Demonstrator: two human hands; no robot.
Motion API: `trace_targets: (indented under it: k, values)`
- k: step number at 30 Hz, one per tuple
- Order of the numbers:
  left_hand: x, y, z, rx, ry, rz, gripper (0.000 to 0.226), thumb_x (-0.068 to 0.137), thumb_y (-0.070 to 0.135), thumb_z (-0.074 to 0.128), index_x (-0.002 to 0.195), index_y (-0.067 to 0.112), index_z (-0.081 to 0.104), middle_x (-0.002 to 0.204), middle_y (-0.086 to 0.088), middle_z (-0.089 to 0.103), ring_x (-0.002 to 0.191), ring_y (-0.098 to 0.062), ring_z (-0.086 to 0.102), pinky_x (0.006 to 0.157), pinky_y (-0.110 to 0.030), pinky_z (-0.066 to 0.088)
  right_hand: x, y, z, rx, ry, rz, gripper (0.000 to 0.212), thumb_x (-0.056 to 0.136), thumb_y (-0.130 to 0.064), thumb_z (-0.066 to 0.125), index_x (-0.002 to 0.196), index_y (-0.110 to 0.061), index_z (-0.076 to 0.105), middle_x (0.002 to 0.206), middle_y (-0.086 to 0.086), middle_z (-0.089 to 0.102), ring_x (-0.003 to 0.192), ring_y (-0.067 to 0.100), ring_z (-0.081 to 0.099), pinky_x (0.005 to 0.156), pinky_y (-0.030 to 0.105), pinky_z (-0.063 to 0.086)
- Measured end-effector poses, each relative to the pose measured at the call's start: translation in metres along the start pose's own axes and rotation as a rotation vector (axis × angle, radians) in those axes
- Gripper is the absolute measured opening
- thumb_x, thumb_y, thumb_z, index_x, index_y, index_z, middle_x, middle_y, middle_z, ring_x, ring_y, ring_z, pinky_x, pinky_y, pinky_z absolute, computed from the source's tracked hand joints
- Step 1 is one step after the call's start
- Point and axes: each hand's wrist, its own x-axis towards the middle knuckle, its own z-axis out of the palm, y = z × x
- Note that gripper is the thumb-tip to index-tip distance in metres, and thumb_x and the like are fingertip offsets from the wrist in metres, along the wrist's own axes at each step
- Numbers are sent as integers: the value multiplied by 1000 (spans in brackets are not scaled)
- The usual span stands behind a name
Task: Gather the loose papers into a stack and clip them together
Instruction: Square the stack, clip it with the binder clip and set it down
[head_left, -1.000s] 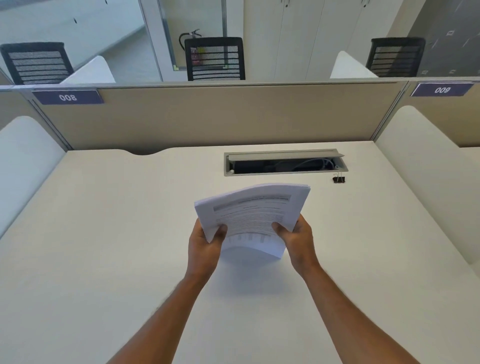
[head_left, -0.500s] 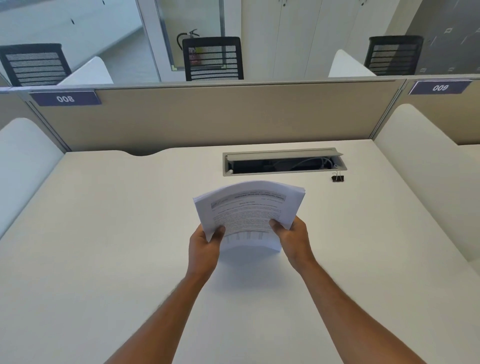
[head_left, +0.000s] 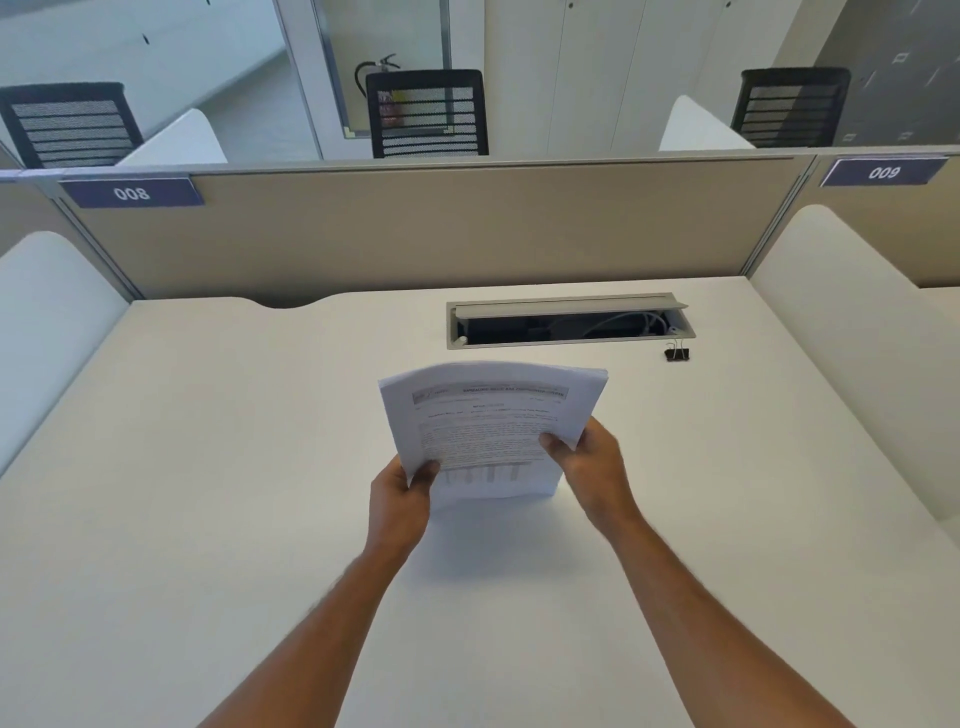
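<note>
A stack of printed white papers (head_left: 491, 421) stands nearly upright in the middle of the desk, its lower edge resting on the desktop and its top bowed. My left hand (head_left: 397, 493) grips the stack's lower left side, thumb on the front sheet. My right hand (head_left: 592, 467) grips the lower right side the same way. A small black binder clip (head_left: 676, 354) lies on the desk at the back right, well apart from both hands, just in front of the cable tray's right end.
An open cable tray (head_left: 569, 323) with wires is recessed in the white desk (head_left: 208, 467) behind the papers. A beige partition (head_left: 415, 228) closes the back; white side dividers (head_left: 852, 332) flank the desk. Black mesh chairs stand beyond.
The stack has tipped more upright between my hands and its sheets sit more evenly. Both hands kept their grip in about the same place.
</note>
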Motion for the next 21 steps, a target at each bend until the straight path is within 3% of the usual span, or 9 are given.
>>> trace_targets:
  k: [2,4,8,11,15,18,21]
  values:
    - [2,7,-4,56,9,52,19,99,5,57,108,17,69,98,6,72,92,-20,64,76,-21,50,2,-24,-8,1,24,-84,30,90,-6,69,116,-21,65,112,-3,74,107,15,69,91,34,58]
    - [6,15,-8,125,4,108,20,99,5,55,103,19,69,92,9,71,86,-20,63,72,-24,50,7,-52,-20,-52,31,-193,36,87,-5,71,117,-23,63,113,-5,72,107,15,68,92,30,55]
    - [18,28,-20,316,36,245,16,96,6,55,100,14,69,84,-5,72,79,-34,62,68,-42,52,15,-104,-43,-310,-14,-355,39,86,-9,73,120,-26,62,105,-10,69,100,6,64,91,15,47]
    - [22,41,-26,509,21,404,10,94,5,56,90,11,63,68,-9,64,67,-40,53,56,-38,41,16,-128,-53,-507,-142,-342,38,86,-13,74,119,-29,63,106,-13,69,104,4,61,89,11,42]
    - [20,58,-26,706,-35,523,14,93,5,54,92,15,63,70,-9,66,68,-39,54,58,-37,45,18,-128,-46,-665,-295,-296,25,92,-15,65,102,-38,68,95,-12,72,90,14,64,78,31,49]
    - [19,69,-32,711,-75,535,13,95,12,55,95,19,65,71,-7,67,68,-37,56,60,-38,48,17,-117,-46,-565,-221,-288,40,92,-9,61,89,-47,72,83,-16,72,80,11,64,70,29,48]
    - [26,70,-50,589,-57,484,8,90,16,64,86,22,68,69,-1,67,66,-28,60,62,-35,48,17,-105,-55,-433,-128,-191,27,94,-12,62,95,-35,78,90,-5,76,81,15,65,68,29,48]
